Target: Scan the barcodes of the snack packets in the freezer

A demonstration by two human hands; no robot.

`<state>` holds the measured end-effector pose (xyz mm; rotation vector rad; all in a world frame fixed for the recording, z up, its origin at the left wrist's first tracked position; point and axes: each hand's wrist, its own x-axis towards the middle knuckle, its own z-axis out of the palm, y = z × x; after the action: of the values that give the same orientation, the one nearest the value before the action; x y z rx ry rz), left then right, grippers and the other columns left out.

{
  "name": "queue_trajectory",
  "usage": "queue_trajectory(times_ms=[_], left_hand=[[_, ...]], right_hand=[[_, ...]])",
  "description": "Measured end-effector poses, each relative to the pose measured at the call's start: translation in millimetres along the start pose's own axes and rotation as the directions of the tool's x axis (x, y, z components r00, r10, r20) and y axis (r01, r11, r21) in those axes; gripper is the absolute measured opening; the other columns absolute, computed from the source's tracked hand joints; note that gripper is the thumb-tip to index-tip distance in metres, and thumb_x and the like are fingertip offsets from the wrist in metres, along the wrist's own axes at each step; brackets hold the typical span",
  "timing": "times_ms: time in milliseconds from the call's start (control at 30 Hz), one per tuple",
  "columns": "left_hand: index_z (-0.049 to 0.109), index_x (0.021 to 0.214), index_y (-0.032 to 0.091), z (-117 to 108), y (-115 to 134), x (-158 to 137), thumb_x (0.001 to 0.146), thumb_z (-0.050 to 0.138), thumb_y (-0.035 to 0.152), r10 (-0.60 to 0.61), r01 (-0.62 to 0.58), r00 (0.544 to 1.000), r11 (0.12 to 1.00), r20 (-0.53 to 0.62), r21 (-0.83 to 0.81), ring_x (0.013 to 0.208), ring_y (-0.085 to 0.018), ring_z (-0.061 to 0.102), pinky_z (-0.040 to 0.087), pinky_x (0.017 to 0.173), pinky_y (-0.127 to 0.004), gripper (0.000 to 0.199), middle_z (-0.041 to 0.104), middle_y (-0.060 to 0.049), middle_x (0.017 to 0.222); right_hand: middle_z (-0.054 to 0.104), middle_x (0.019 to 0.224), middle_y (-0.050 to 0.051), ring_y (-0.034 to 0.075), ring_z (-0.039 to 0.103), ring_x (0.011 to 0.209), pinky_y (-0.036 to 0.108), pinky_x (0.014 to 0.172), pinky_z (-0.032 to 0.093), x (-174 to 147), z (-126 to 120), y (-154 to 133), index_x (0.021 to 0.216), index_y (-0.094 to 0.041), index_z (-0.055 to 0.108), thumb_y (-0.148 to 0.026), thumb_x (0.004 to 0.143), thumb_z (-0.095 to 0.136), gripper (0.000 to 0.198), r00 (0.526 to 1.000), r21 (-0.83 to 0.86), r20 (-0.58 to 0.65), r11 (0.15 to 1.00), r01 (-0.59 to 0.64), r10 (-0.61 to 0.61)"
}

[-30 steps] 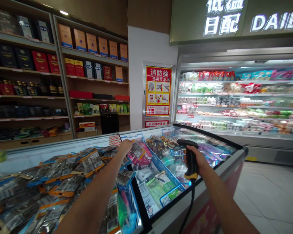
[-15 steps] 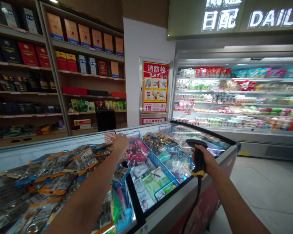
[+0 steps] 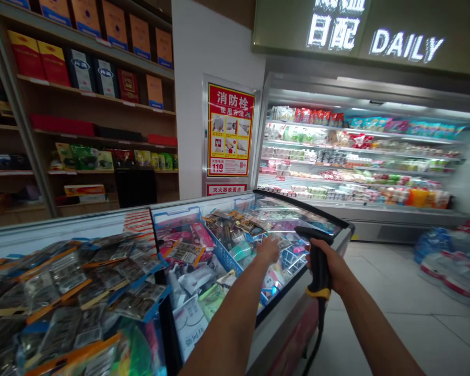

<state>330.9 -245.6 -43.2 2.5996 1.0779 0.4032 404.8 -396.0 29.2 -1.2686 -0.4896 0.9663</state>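
My right hand (image 3: pixel 332 266) grips a black and yellow handheld barcode scanner (image 3: pixel 319 261) by its handle, its cable hanging down beside the chest. My left hand (image 3: pixel 269 249) reaches over the blue basket (image 3: pixel 223 255) inside the glass-topped chest; its fingers are blurred and partly hidden behind the hand. Near it lie clear bags, a teal packet (image 3: pixel 242 250) and brown packets with orange edges (image 3: pixel 237 224). Many flat packets with orange and blue edges (image 3: pixel 68 271) are heaped left of the black divider strip (image 3: pixel 166 308).
A white chest rim (image 3: pixel 266 334) runs between me and the floor (image 3: pixel 376 282). Shelves with boxed goods (image 3: pixel 107 78) stand behind at left. A lit chiller (image 3: pixel 360 141) lines the back right, and wrapped water bottles (image 3: pixel 454 261) stand on the floor.
My left hand has moved right, from the chest's back edge to above the blue basket. The view has turned right. The scanner stays in my right hand.
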Motion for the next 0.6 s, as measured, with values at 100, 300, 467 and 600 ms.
queue_trajectory(times_ms=[100, 300, 467, 600], left_hand=[[0.048, 0.110, 0.029, 4.5, 0.2, 4.5, 0.079, 0.037, 0.037, 0.001, -0.001, 1.000, 1.000, 0.013, 0.008, 0.114, -0.027, 0.034, 0.015, 0.093, -0.054, 0.035, 0.043, -0.007, 0.122], [0.051, 0.104, 0.018, -11.4, -8.2, -6.6, 0.057, 0.065, 0.028, -0.212, 0.207, 0.975, 0.976, -0.070, -0.068, 0.105, -0.030, 0.044, 0.030, 0.087, -0.044, 0.050, 0.050, -0.015, 0.111], [0.047, 0.107, 0.014, -35.4, -42.8, -34.7, 0.036, 0.074, 0.013, -0.324, 0.301, 0.943, 0.927, -0.074, -0.224, 0.092, -0.029, 0.053, 0.041, 0.074, -0.034, 0.075, 0.060, -0.013, 0.095], [0.041, 0.111, 0.019, -54.9, -74.8, -65.1, 0.061, 0.058, 0.010, -0.364, 0.272, 0.918, 0.867, -0.159, -0.417, 0.071, -0.014, 0.058, 0.043, 0.058, -0.021, 0.054, 0.061, -0.005, 0.091]], right_hand=[[0.052, 0.041, 0.000, 0.010, 0.048, 0.035, 0.019, 0.033, 0.040, 0.8, -0.7, 1.4, 0.066, -0.014, 0.053, -0.034, 0.067, 0.056, 0.020, 1.000, -0.006, 0.011, 1.000, 0.004, -0.004], [0.053, 0.041, 0.000, 0.009, 0.048, 0.034, 0.019, 0.033, 0.039, -2.6, 11.6, 9.6, 0.063, -0.014, 0.052, -0.035, 0.068, 0.056, 0.021, 0.997, -0.002, 0.075, 1.000, 0.004, -0.004], [0.052, 0.040, 0.000, 0.009, 0.048, 0.033, 0.018, 0.033, 0.038, -16.1, 34.4, 14.5, 0.063, -0.014, 0.052, -0.035, 0.069, 0.054, 0.022, 0.986, 0.010, 0.166, 0.999, -0.031, 0.029], [0.051, 0.039, 0.000, 0.009, 0.047, 0.032, 0.018, 0.032, 0.036, -28.9, 58.3, 20.0, 0.062, -0.014, 0.052, -0.036, 0.070, 0.052, 0.023, 0.962, 0.000, 0.268, 0.999, -0.053, 0.051]])
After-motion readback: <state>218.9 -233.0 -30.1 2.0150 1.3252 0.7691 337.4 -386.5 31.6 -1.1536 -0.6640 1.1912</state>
